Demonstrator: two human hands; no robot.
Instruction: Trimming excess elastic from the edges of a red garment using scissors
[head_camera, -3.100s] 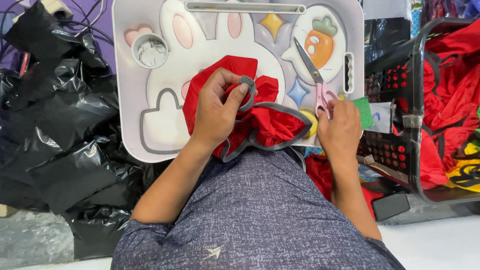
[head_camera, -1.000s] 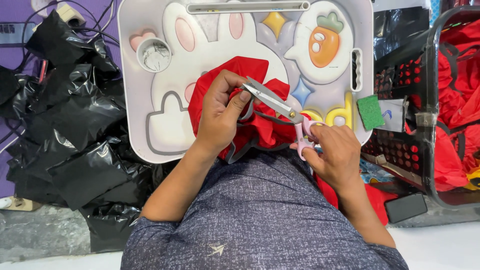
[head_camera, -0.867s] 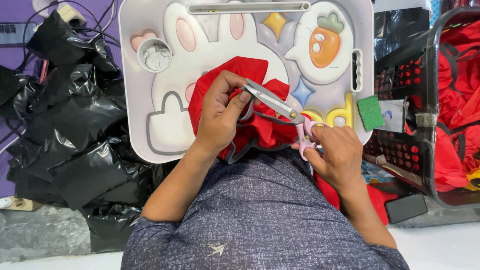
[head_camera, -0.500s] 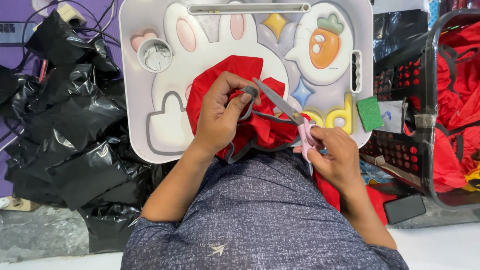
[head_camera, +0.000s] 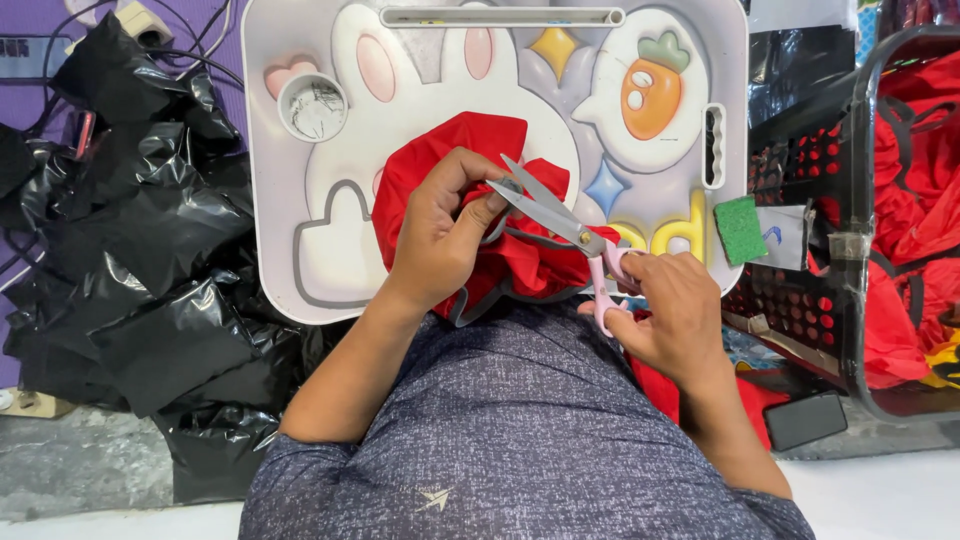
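Head view, looking down at a white lap tray (head_camera: 300, 260) moulded with a rabbit shape, which I use as the landmark. On the middle of the tray lies a bunched red cloth (head_camera: 450, 165) edged with a grey band (head_camera: 470, 305). My left hand (head_camera: 440, 235) rests on the cloth at the tray's centre, its grip closed on a fold, thumb and forefinger pinching the fabric up toward the blades. My right hand (head_camera: 675, 320), at the tray's near right edge, has its grip closed through the pink handles of the scissors (head_camera: 560, 215); the blades are parted, tips pointing up-left at the pinched fold.

Step in hand, as I judge it: a snip at the cloth held by the left fingers. The next move would call for sliding the open blades squarely over the pinched spot, keeping the fingertips clear, then closing.

Against the earliest frame, the scissors have left their resting place by the carrot figure (head_camera: 650, 90) at the tray's upper right and are in my right hand; over the last second the blades have swung from near-level to a steeper angle toward the fold.

Left of the tray lie black plastic bags (head_camera: 130, 250); right of it stand a green sponge (head_camera: 740, 228) and a dark crate (head_camera: 850, 200) of red fabric.
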